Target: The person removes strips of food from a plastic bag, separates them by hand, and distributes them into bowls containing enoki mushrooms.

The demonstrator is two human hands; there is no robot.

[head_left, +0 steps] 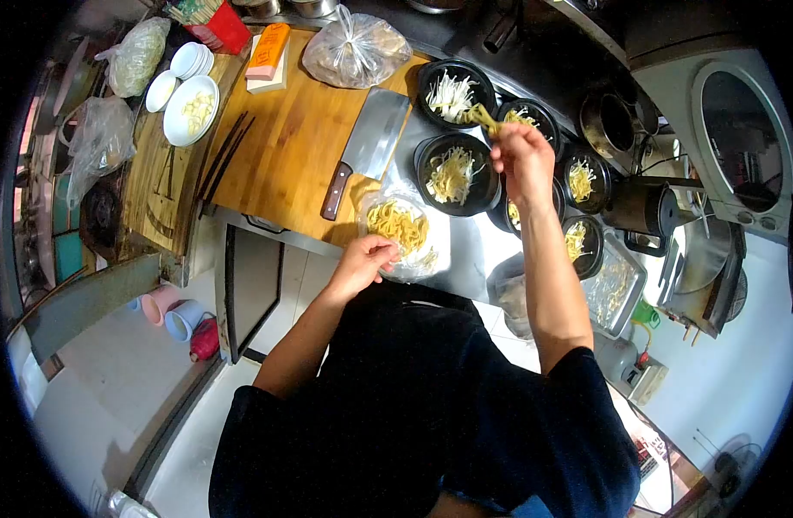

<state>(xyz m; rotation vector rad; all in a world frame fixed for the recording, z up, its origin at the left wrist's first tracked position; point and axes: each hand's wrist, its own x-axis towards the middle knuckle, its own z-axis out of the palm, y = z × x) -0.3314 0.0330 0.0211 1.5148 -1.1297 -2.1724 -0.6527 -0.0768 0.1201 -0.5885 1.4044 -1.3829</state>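
Observation:
My right hand (524, 157) is raised over the black pots, its fingers pinching a small bunch of yellow strips (483, 119) that look like tofu skin. Below the bunch are a black pot (420, 166) with white and yellowish shreds and a farther pot (424, 79) heaped with white enoki mushrooms. My left hand (362, 263) is at the near left edge of an open plastic bag (433, 233) filled with more yellow strips (398, 226). Its fingers are closed together there, and what lies between them is hidden.
A cleaver (375, 138) lies on the wooden cutting board (284, 147), beside a knotted plastic bag (357, 49). Black chopsticks (226, 155) rest at the board's left. More filled black pots (591, 177) stand rightward, near a metal tray (635, 269). White bowls (192, 131) sit far left.

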